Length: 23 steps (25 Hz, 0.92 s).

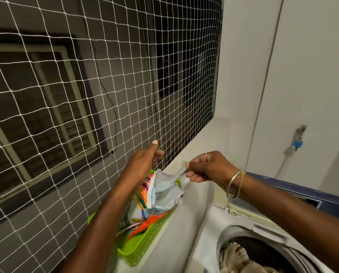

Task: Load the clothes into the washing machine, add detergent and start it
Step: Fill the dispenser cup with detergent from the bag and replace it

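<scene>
I see the right hand with its fingers pinching the flat end of a clear plastic scoop. The thin see-through stem slants down and left into the open mouth of the detergent packet. A slim ring sits on one finger, and two thin metal bangles circle the wrist.

The left hand is raised just above the packet, its thumb straight up against the netting and its other fingers curled. I cannot tell whether they grasp anything.

The detergent packet is crumpled glossy film, pale blue and white, with a ragged, gaping top. It stands in a bright green basket of rigid plastic whose walls are pierced with small square holes. Beside it in the basket are a packet with rainbow stripes and an orange pouch. The basket rests on a smooth white ledge, hard against a net of white knotted cord in square meshes.

Right of the ledge and lower is the washing machine, a white top-loader with a round drum opening. Beige, rumpled clothes lie inside the drum. A dark blue panel runs along the back of the machine. On the plain white wall beyond it there is a metal tap with a blue fitting.
</scene>
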### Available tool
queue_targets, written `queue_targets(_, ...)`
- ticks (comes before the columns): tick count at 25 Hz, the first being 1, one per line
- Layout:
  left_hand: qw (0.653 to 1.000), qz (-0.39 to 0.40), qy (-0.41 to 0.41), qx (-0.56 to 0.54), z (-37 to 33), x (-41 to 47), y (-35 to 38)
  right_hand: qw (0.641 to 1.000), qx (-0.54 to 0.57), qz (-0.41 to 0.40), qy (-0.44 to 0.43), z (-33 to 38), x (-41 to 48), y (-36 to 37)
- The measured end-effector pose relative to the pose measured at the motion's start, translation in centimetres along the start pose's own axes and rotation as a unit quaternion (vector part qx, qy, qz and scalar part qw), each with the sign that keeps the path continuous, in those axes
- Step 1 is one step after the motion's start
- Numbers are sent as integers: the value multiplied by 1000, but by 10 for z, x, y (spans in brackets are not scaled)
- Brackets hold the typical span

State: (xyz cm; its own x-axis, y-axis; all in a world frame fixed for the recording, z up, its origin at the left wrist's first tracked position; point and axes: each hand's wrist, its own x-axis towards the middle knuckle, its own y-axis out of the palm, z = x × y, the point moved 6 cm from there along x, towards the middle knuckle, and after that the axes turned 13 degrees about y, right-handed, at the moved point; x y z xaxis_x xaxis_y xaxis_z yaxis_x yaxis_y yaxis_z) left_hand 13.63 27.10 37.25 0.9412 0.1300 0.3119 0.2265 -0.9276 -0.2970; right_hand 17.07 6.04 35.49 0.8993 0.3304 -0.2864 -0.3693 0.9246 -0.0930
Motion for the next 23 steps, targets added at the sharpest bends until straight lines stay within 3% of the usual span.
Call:
queue_targets(12, 1000, 5, -22, -6, 11, 5, 4, 994, 86, -65, 29, 22, 34, -75)
queue_targets(23, 998, -5, -66, -6, 32, -2, 1, 988, -4, -94, 120, -18, 154, -89)
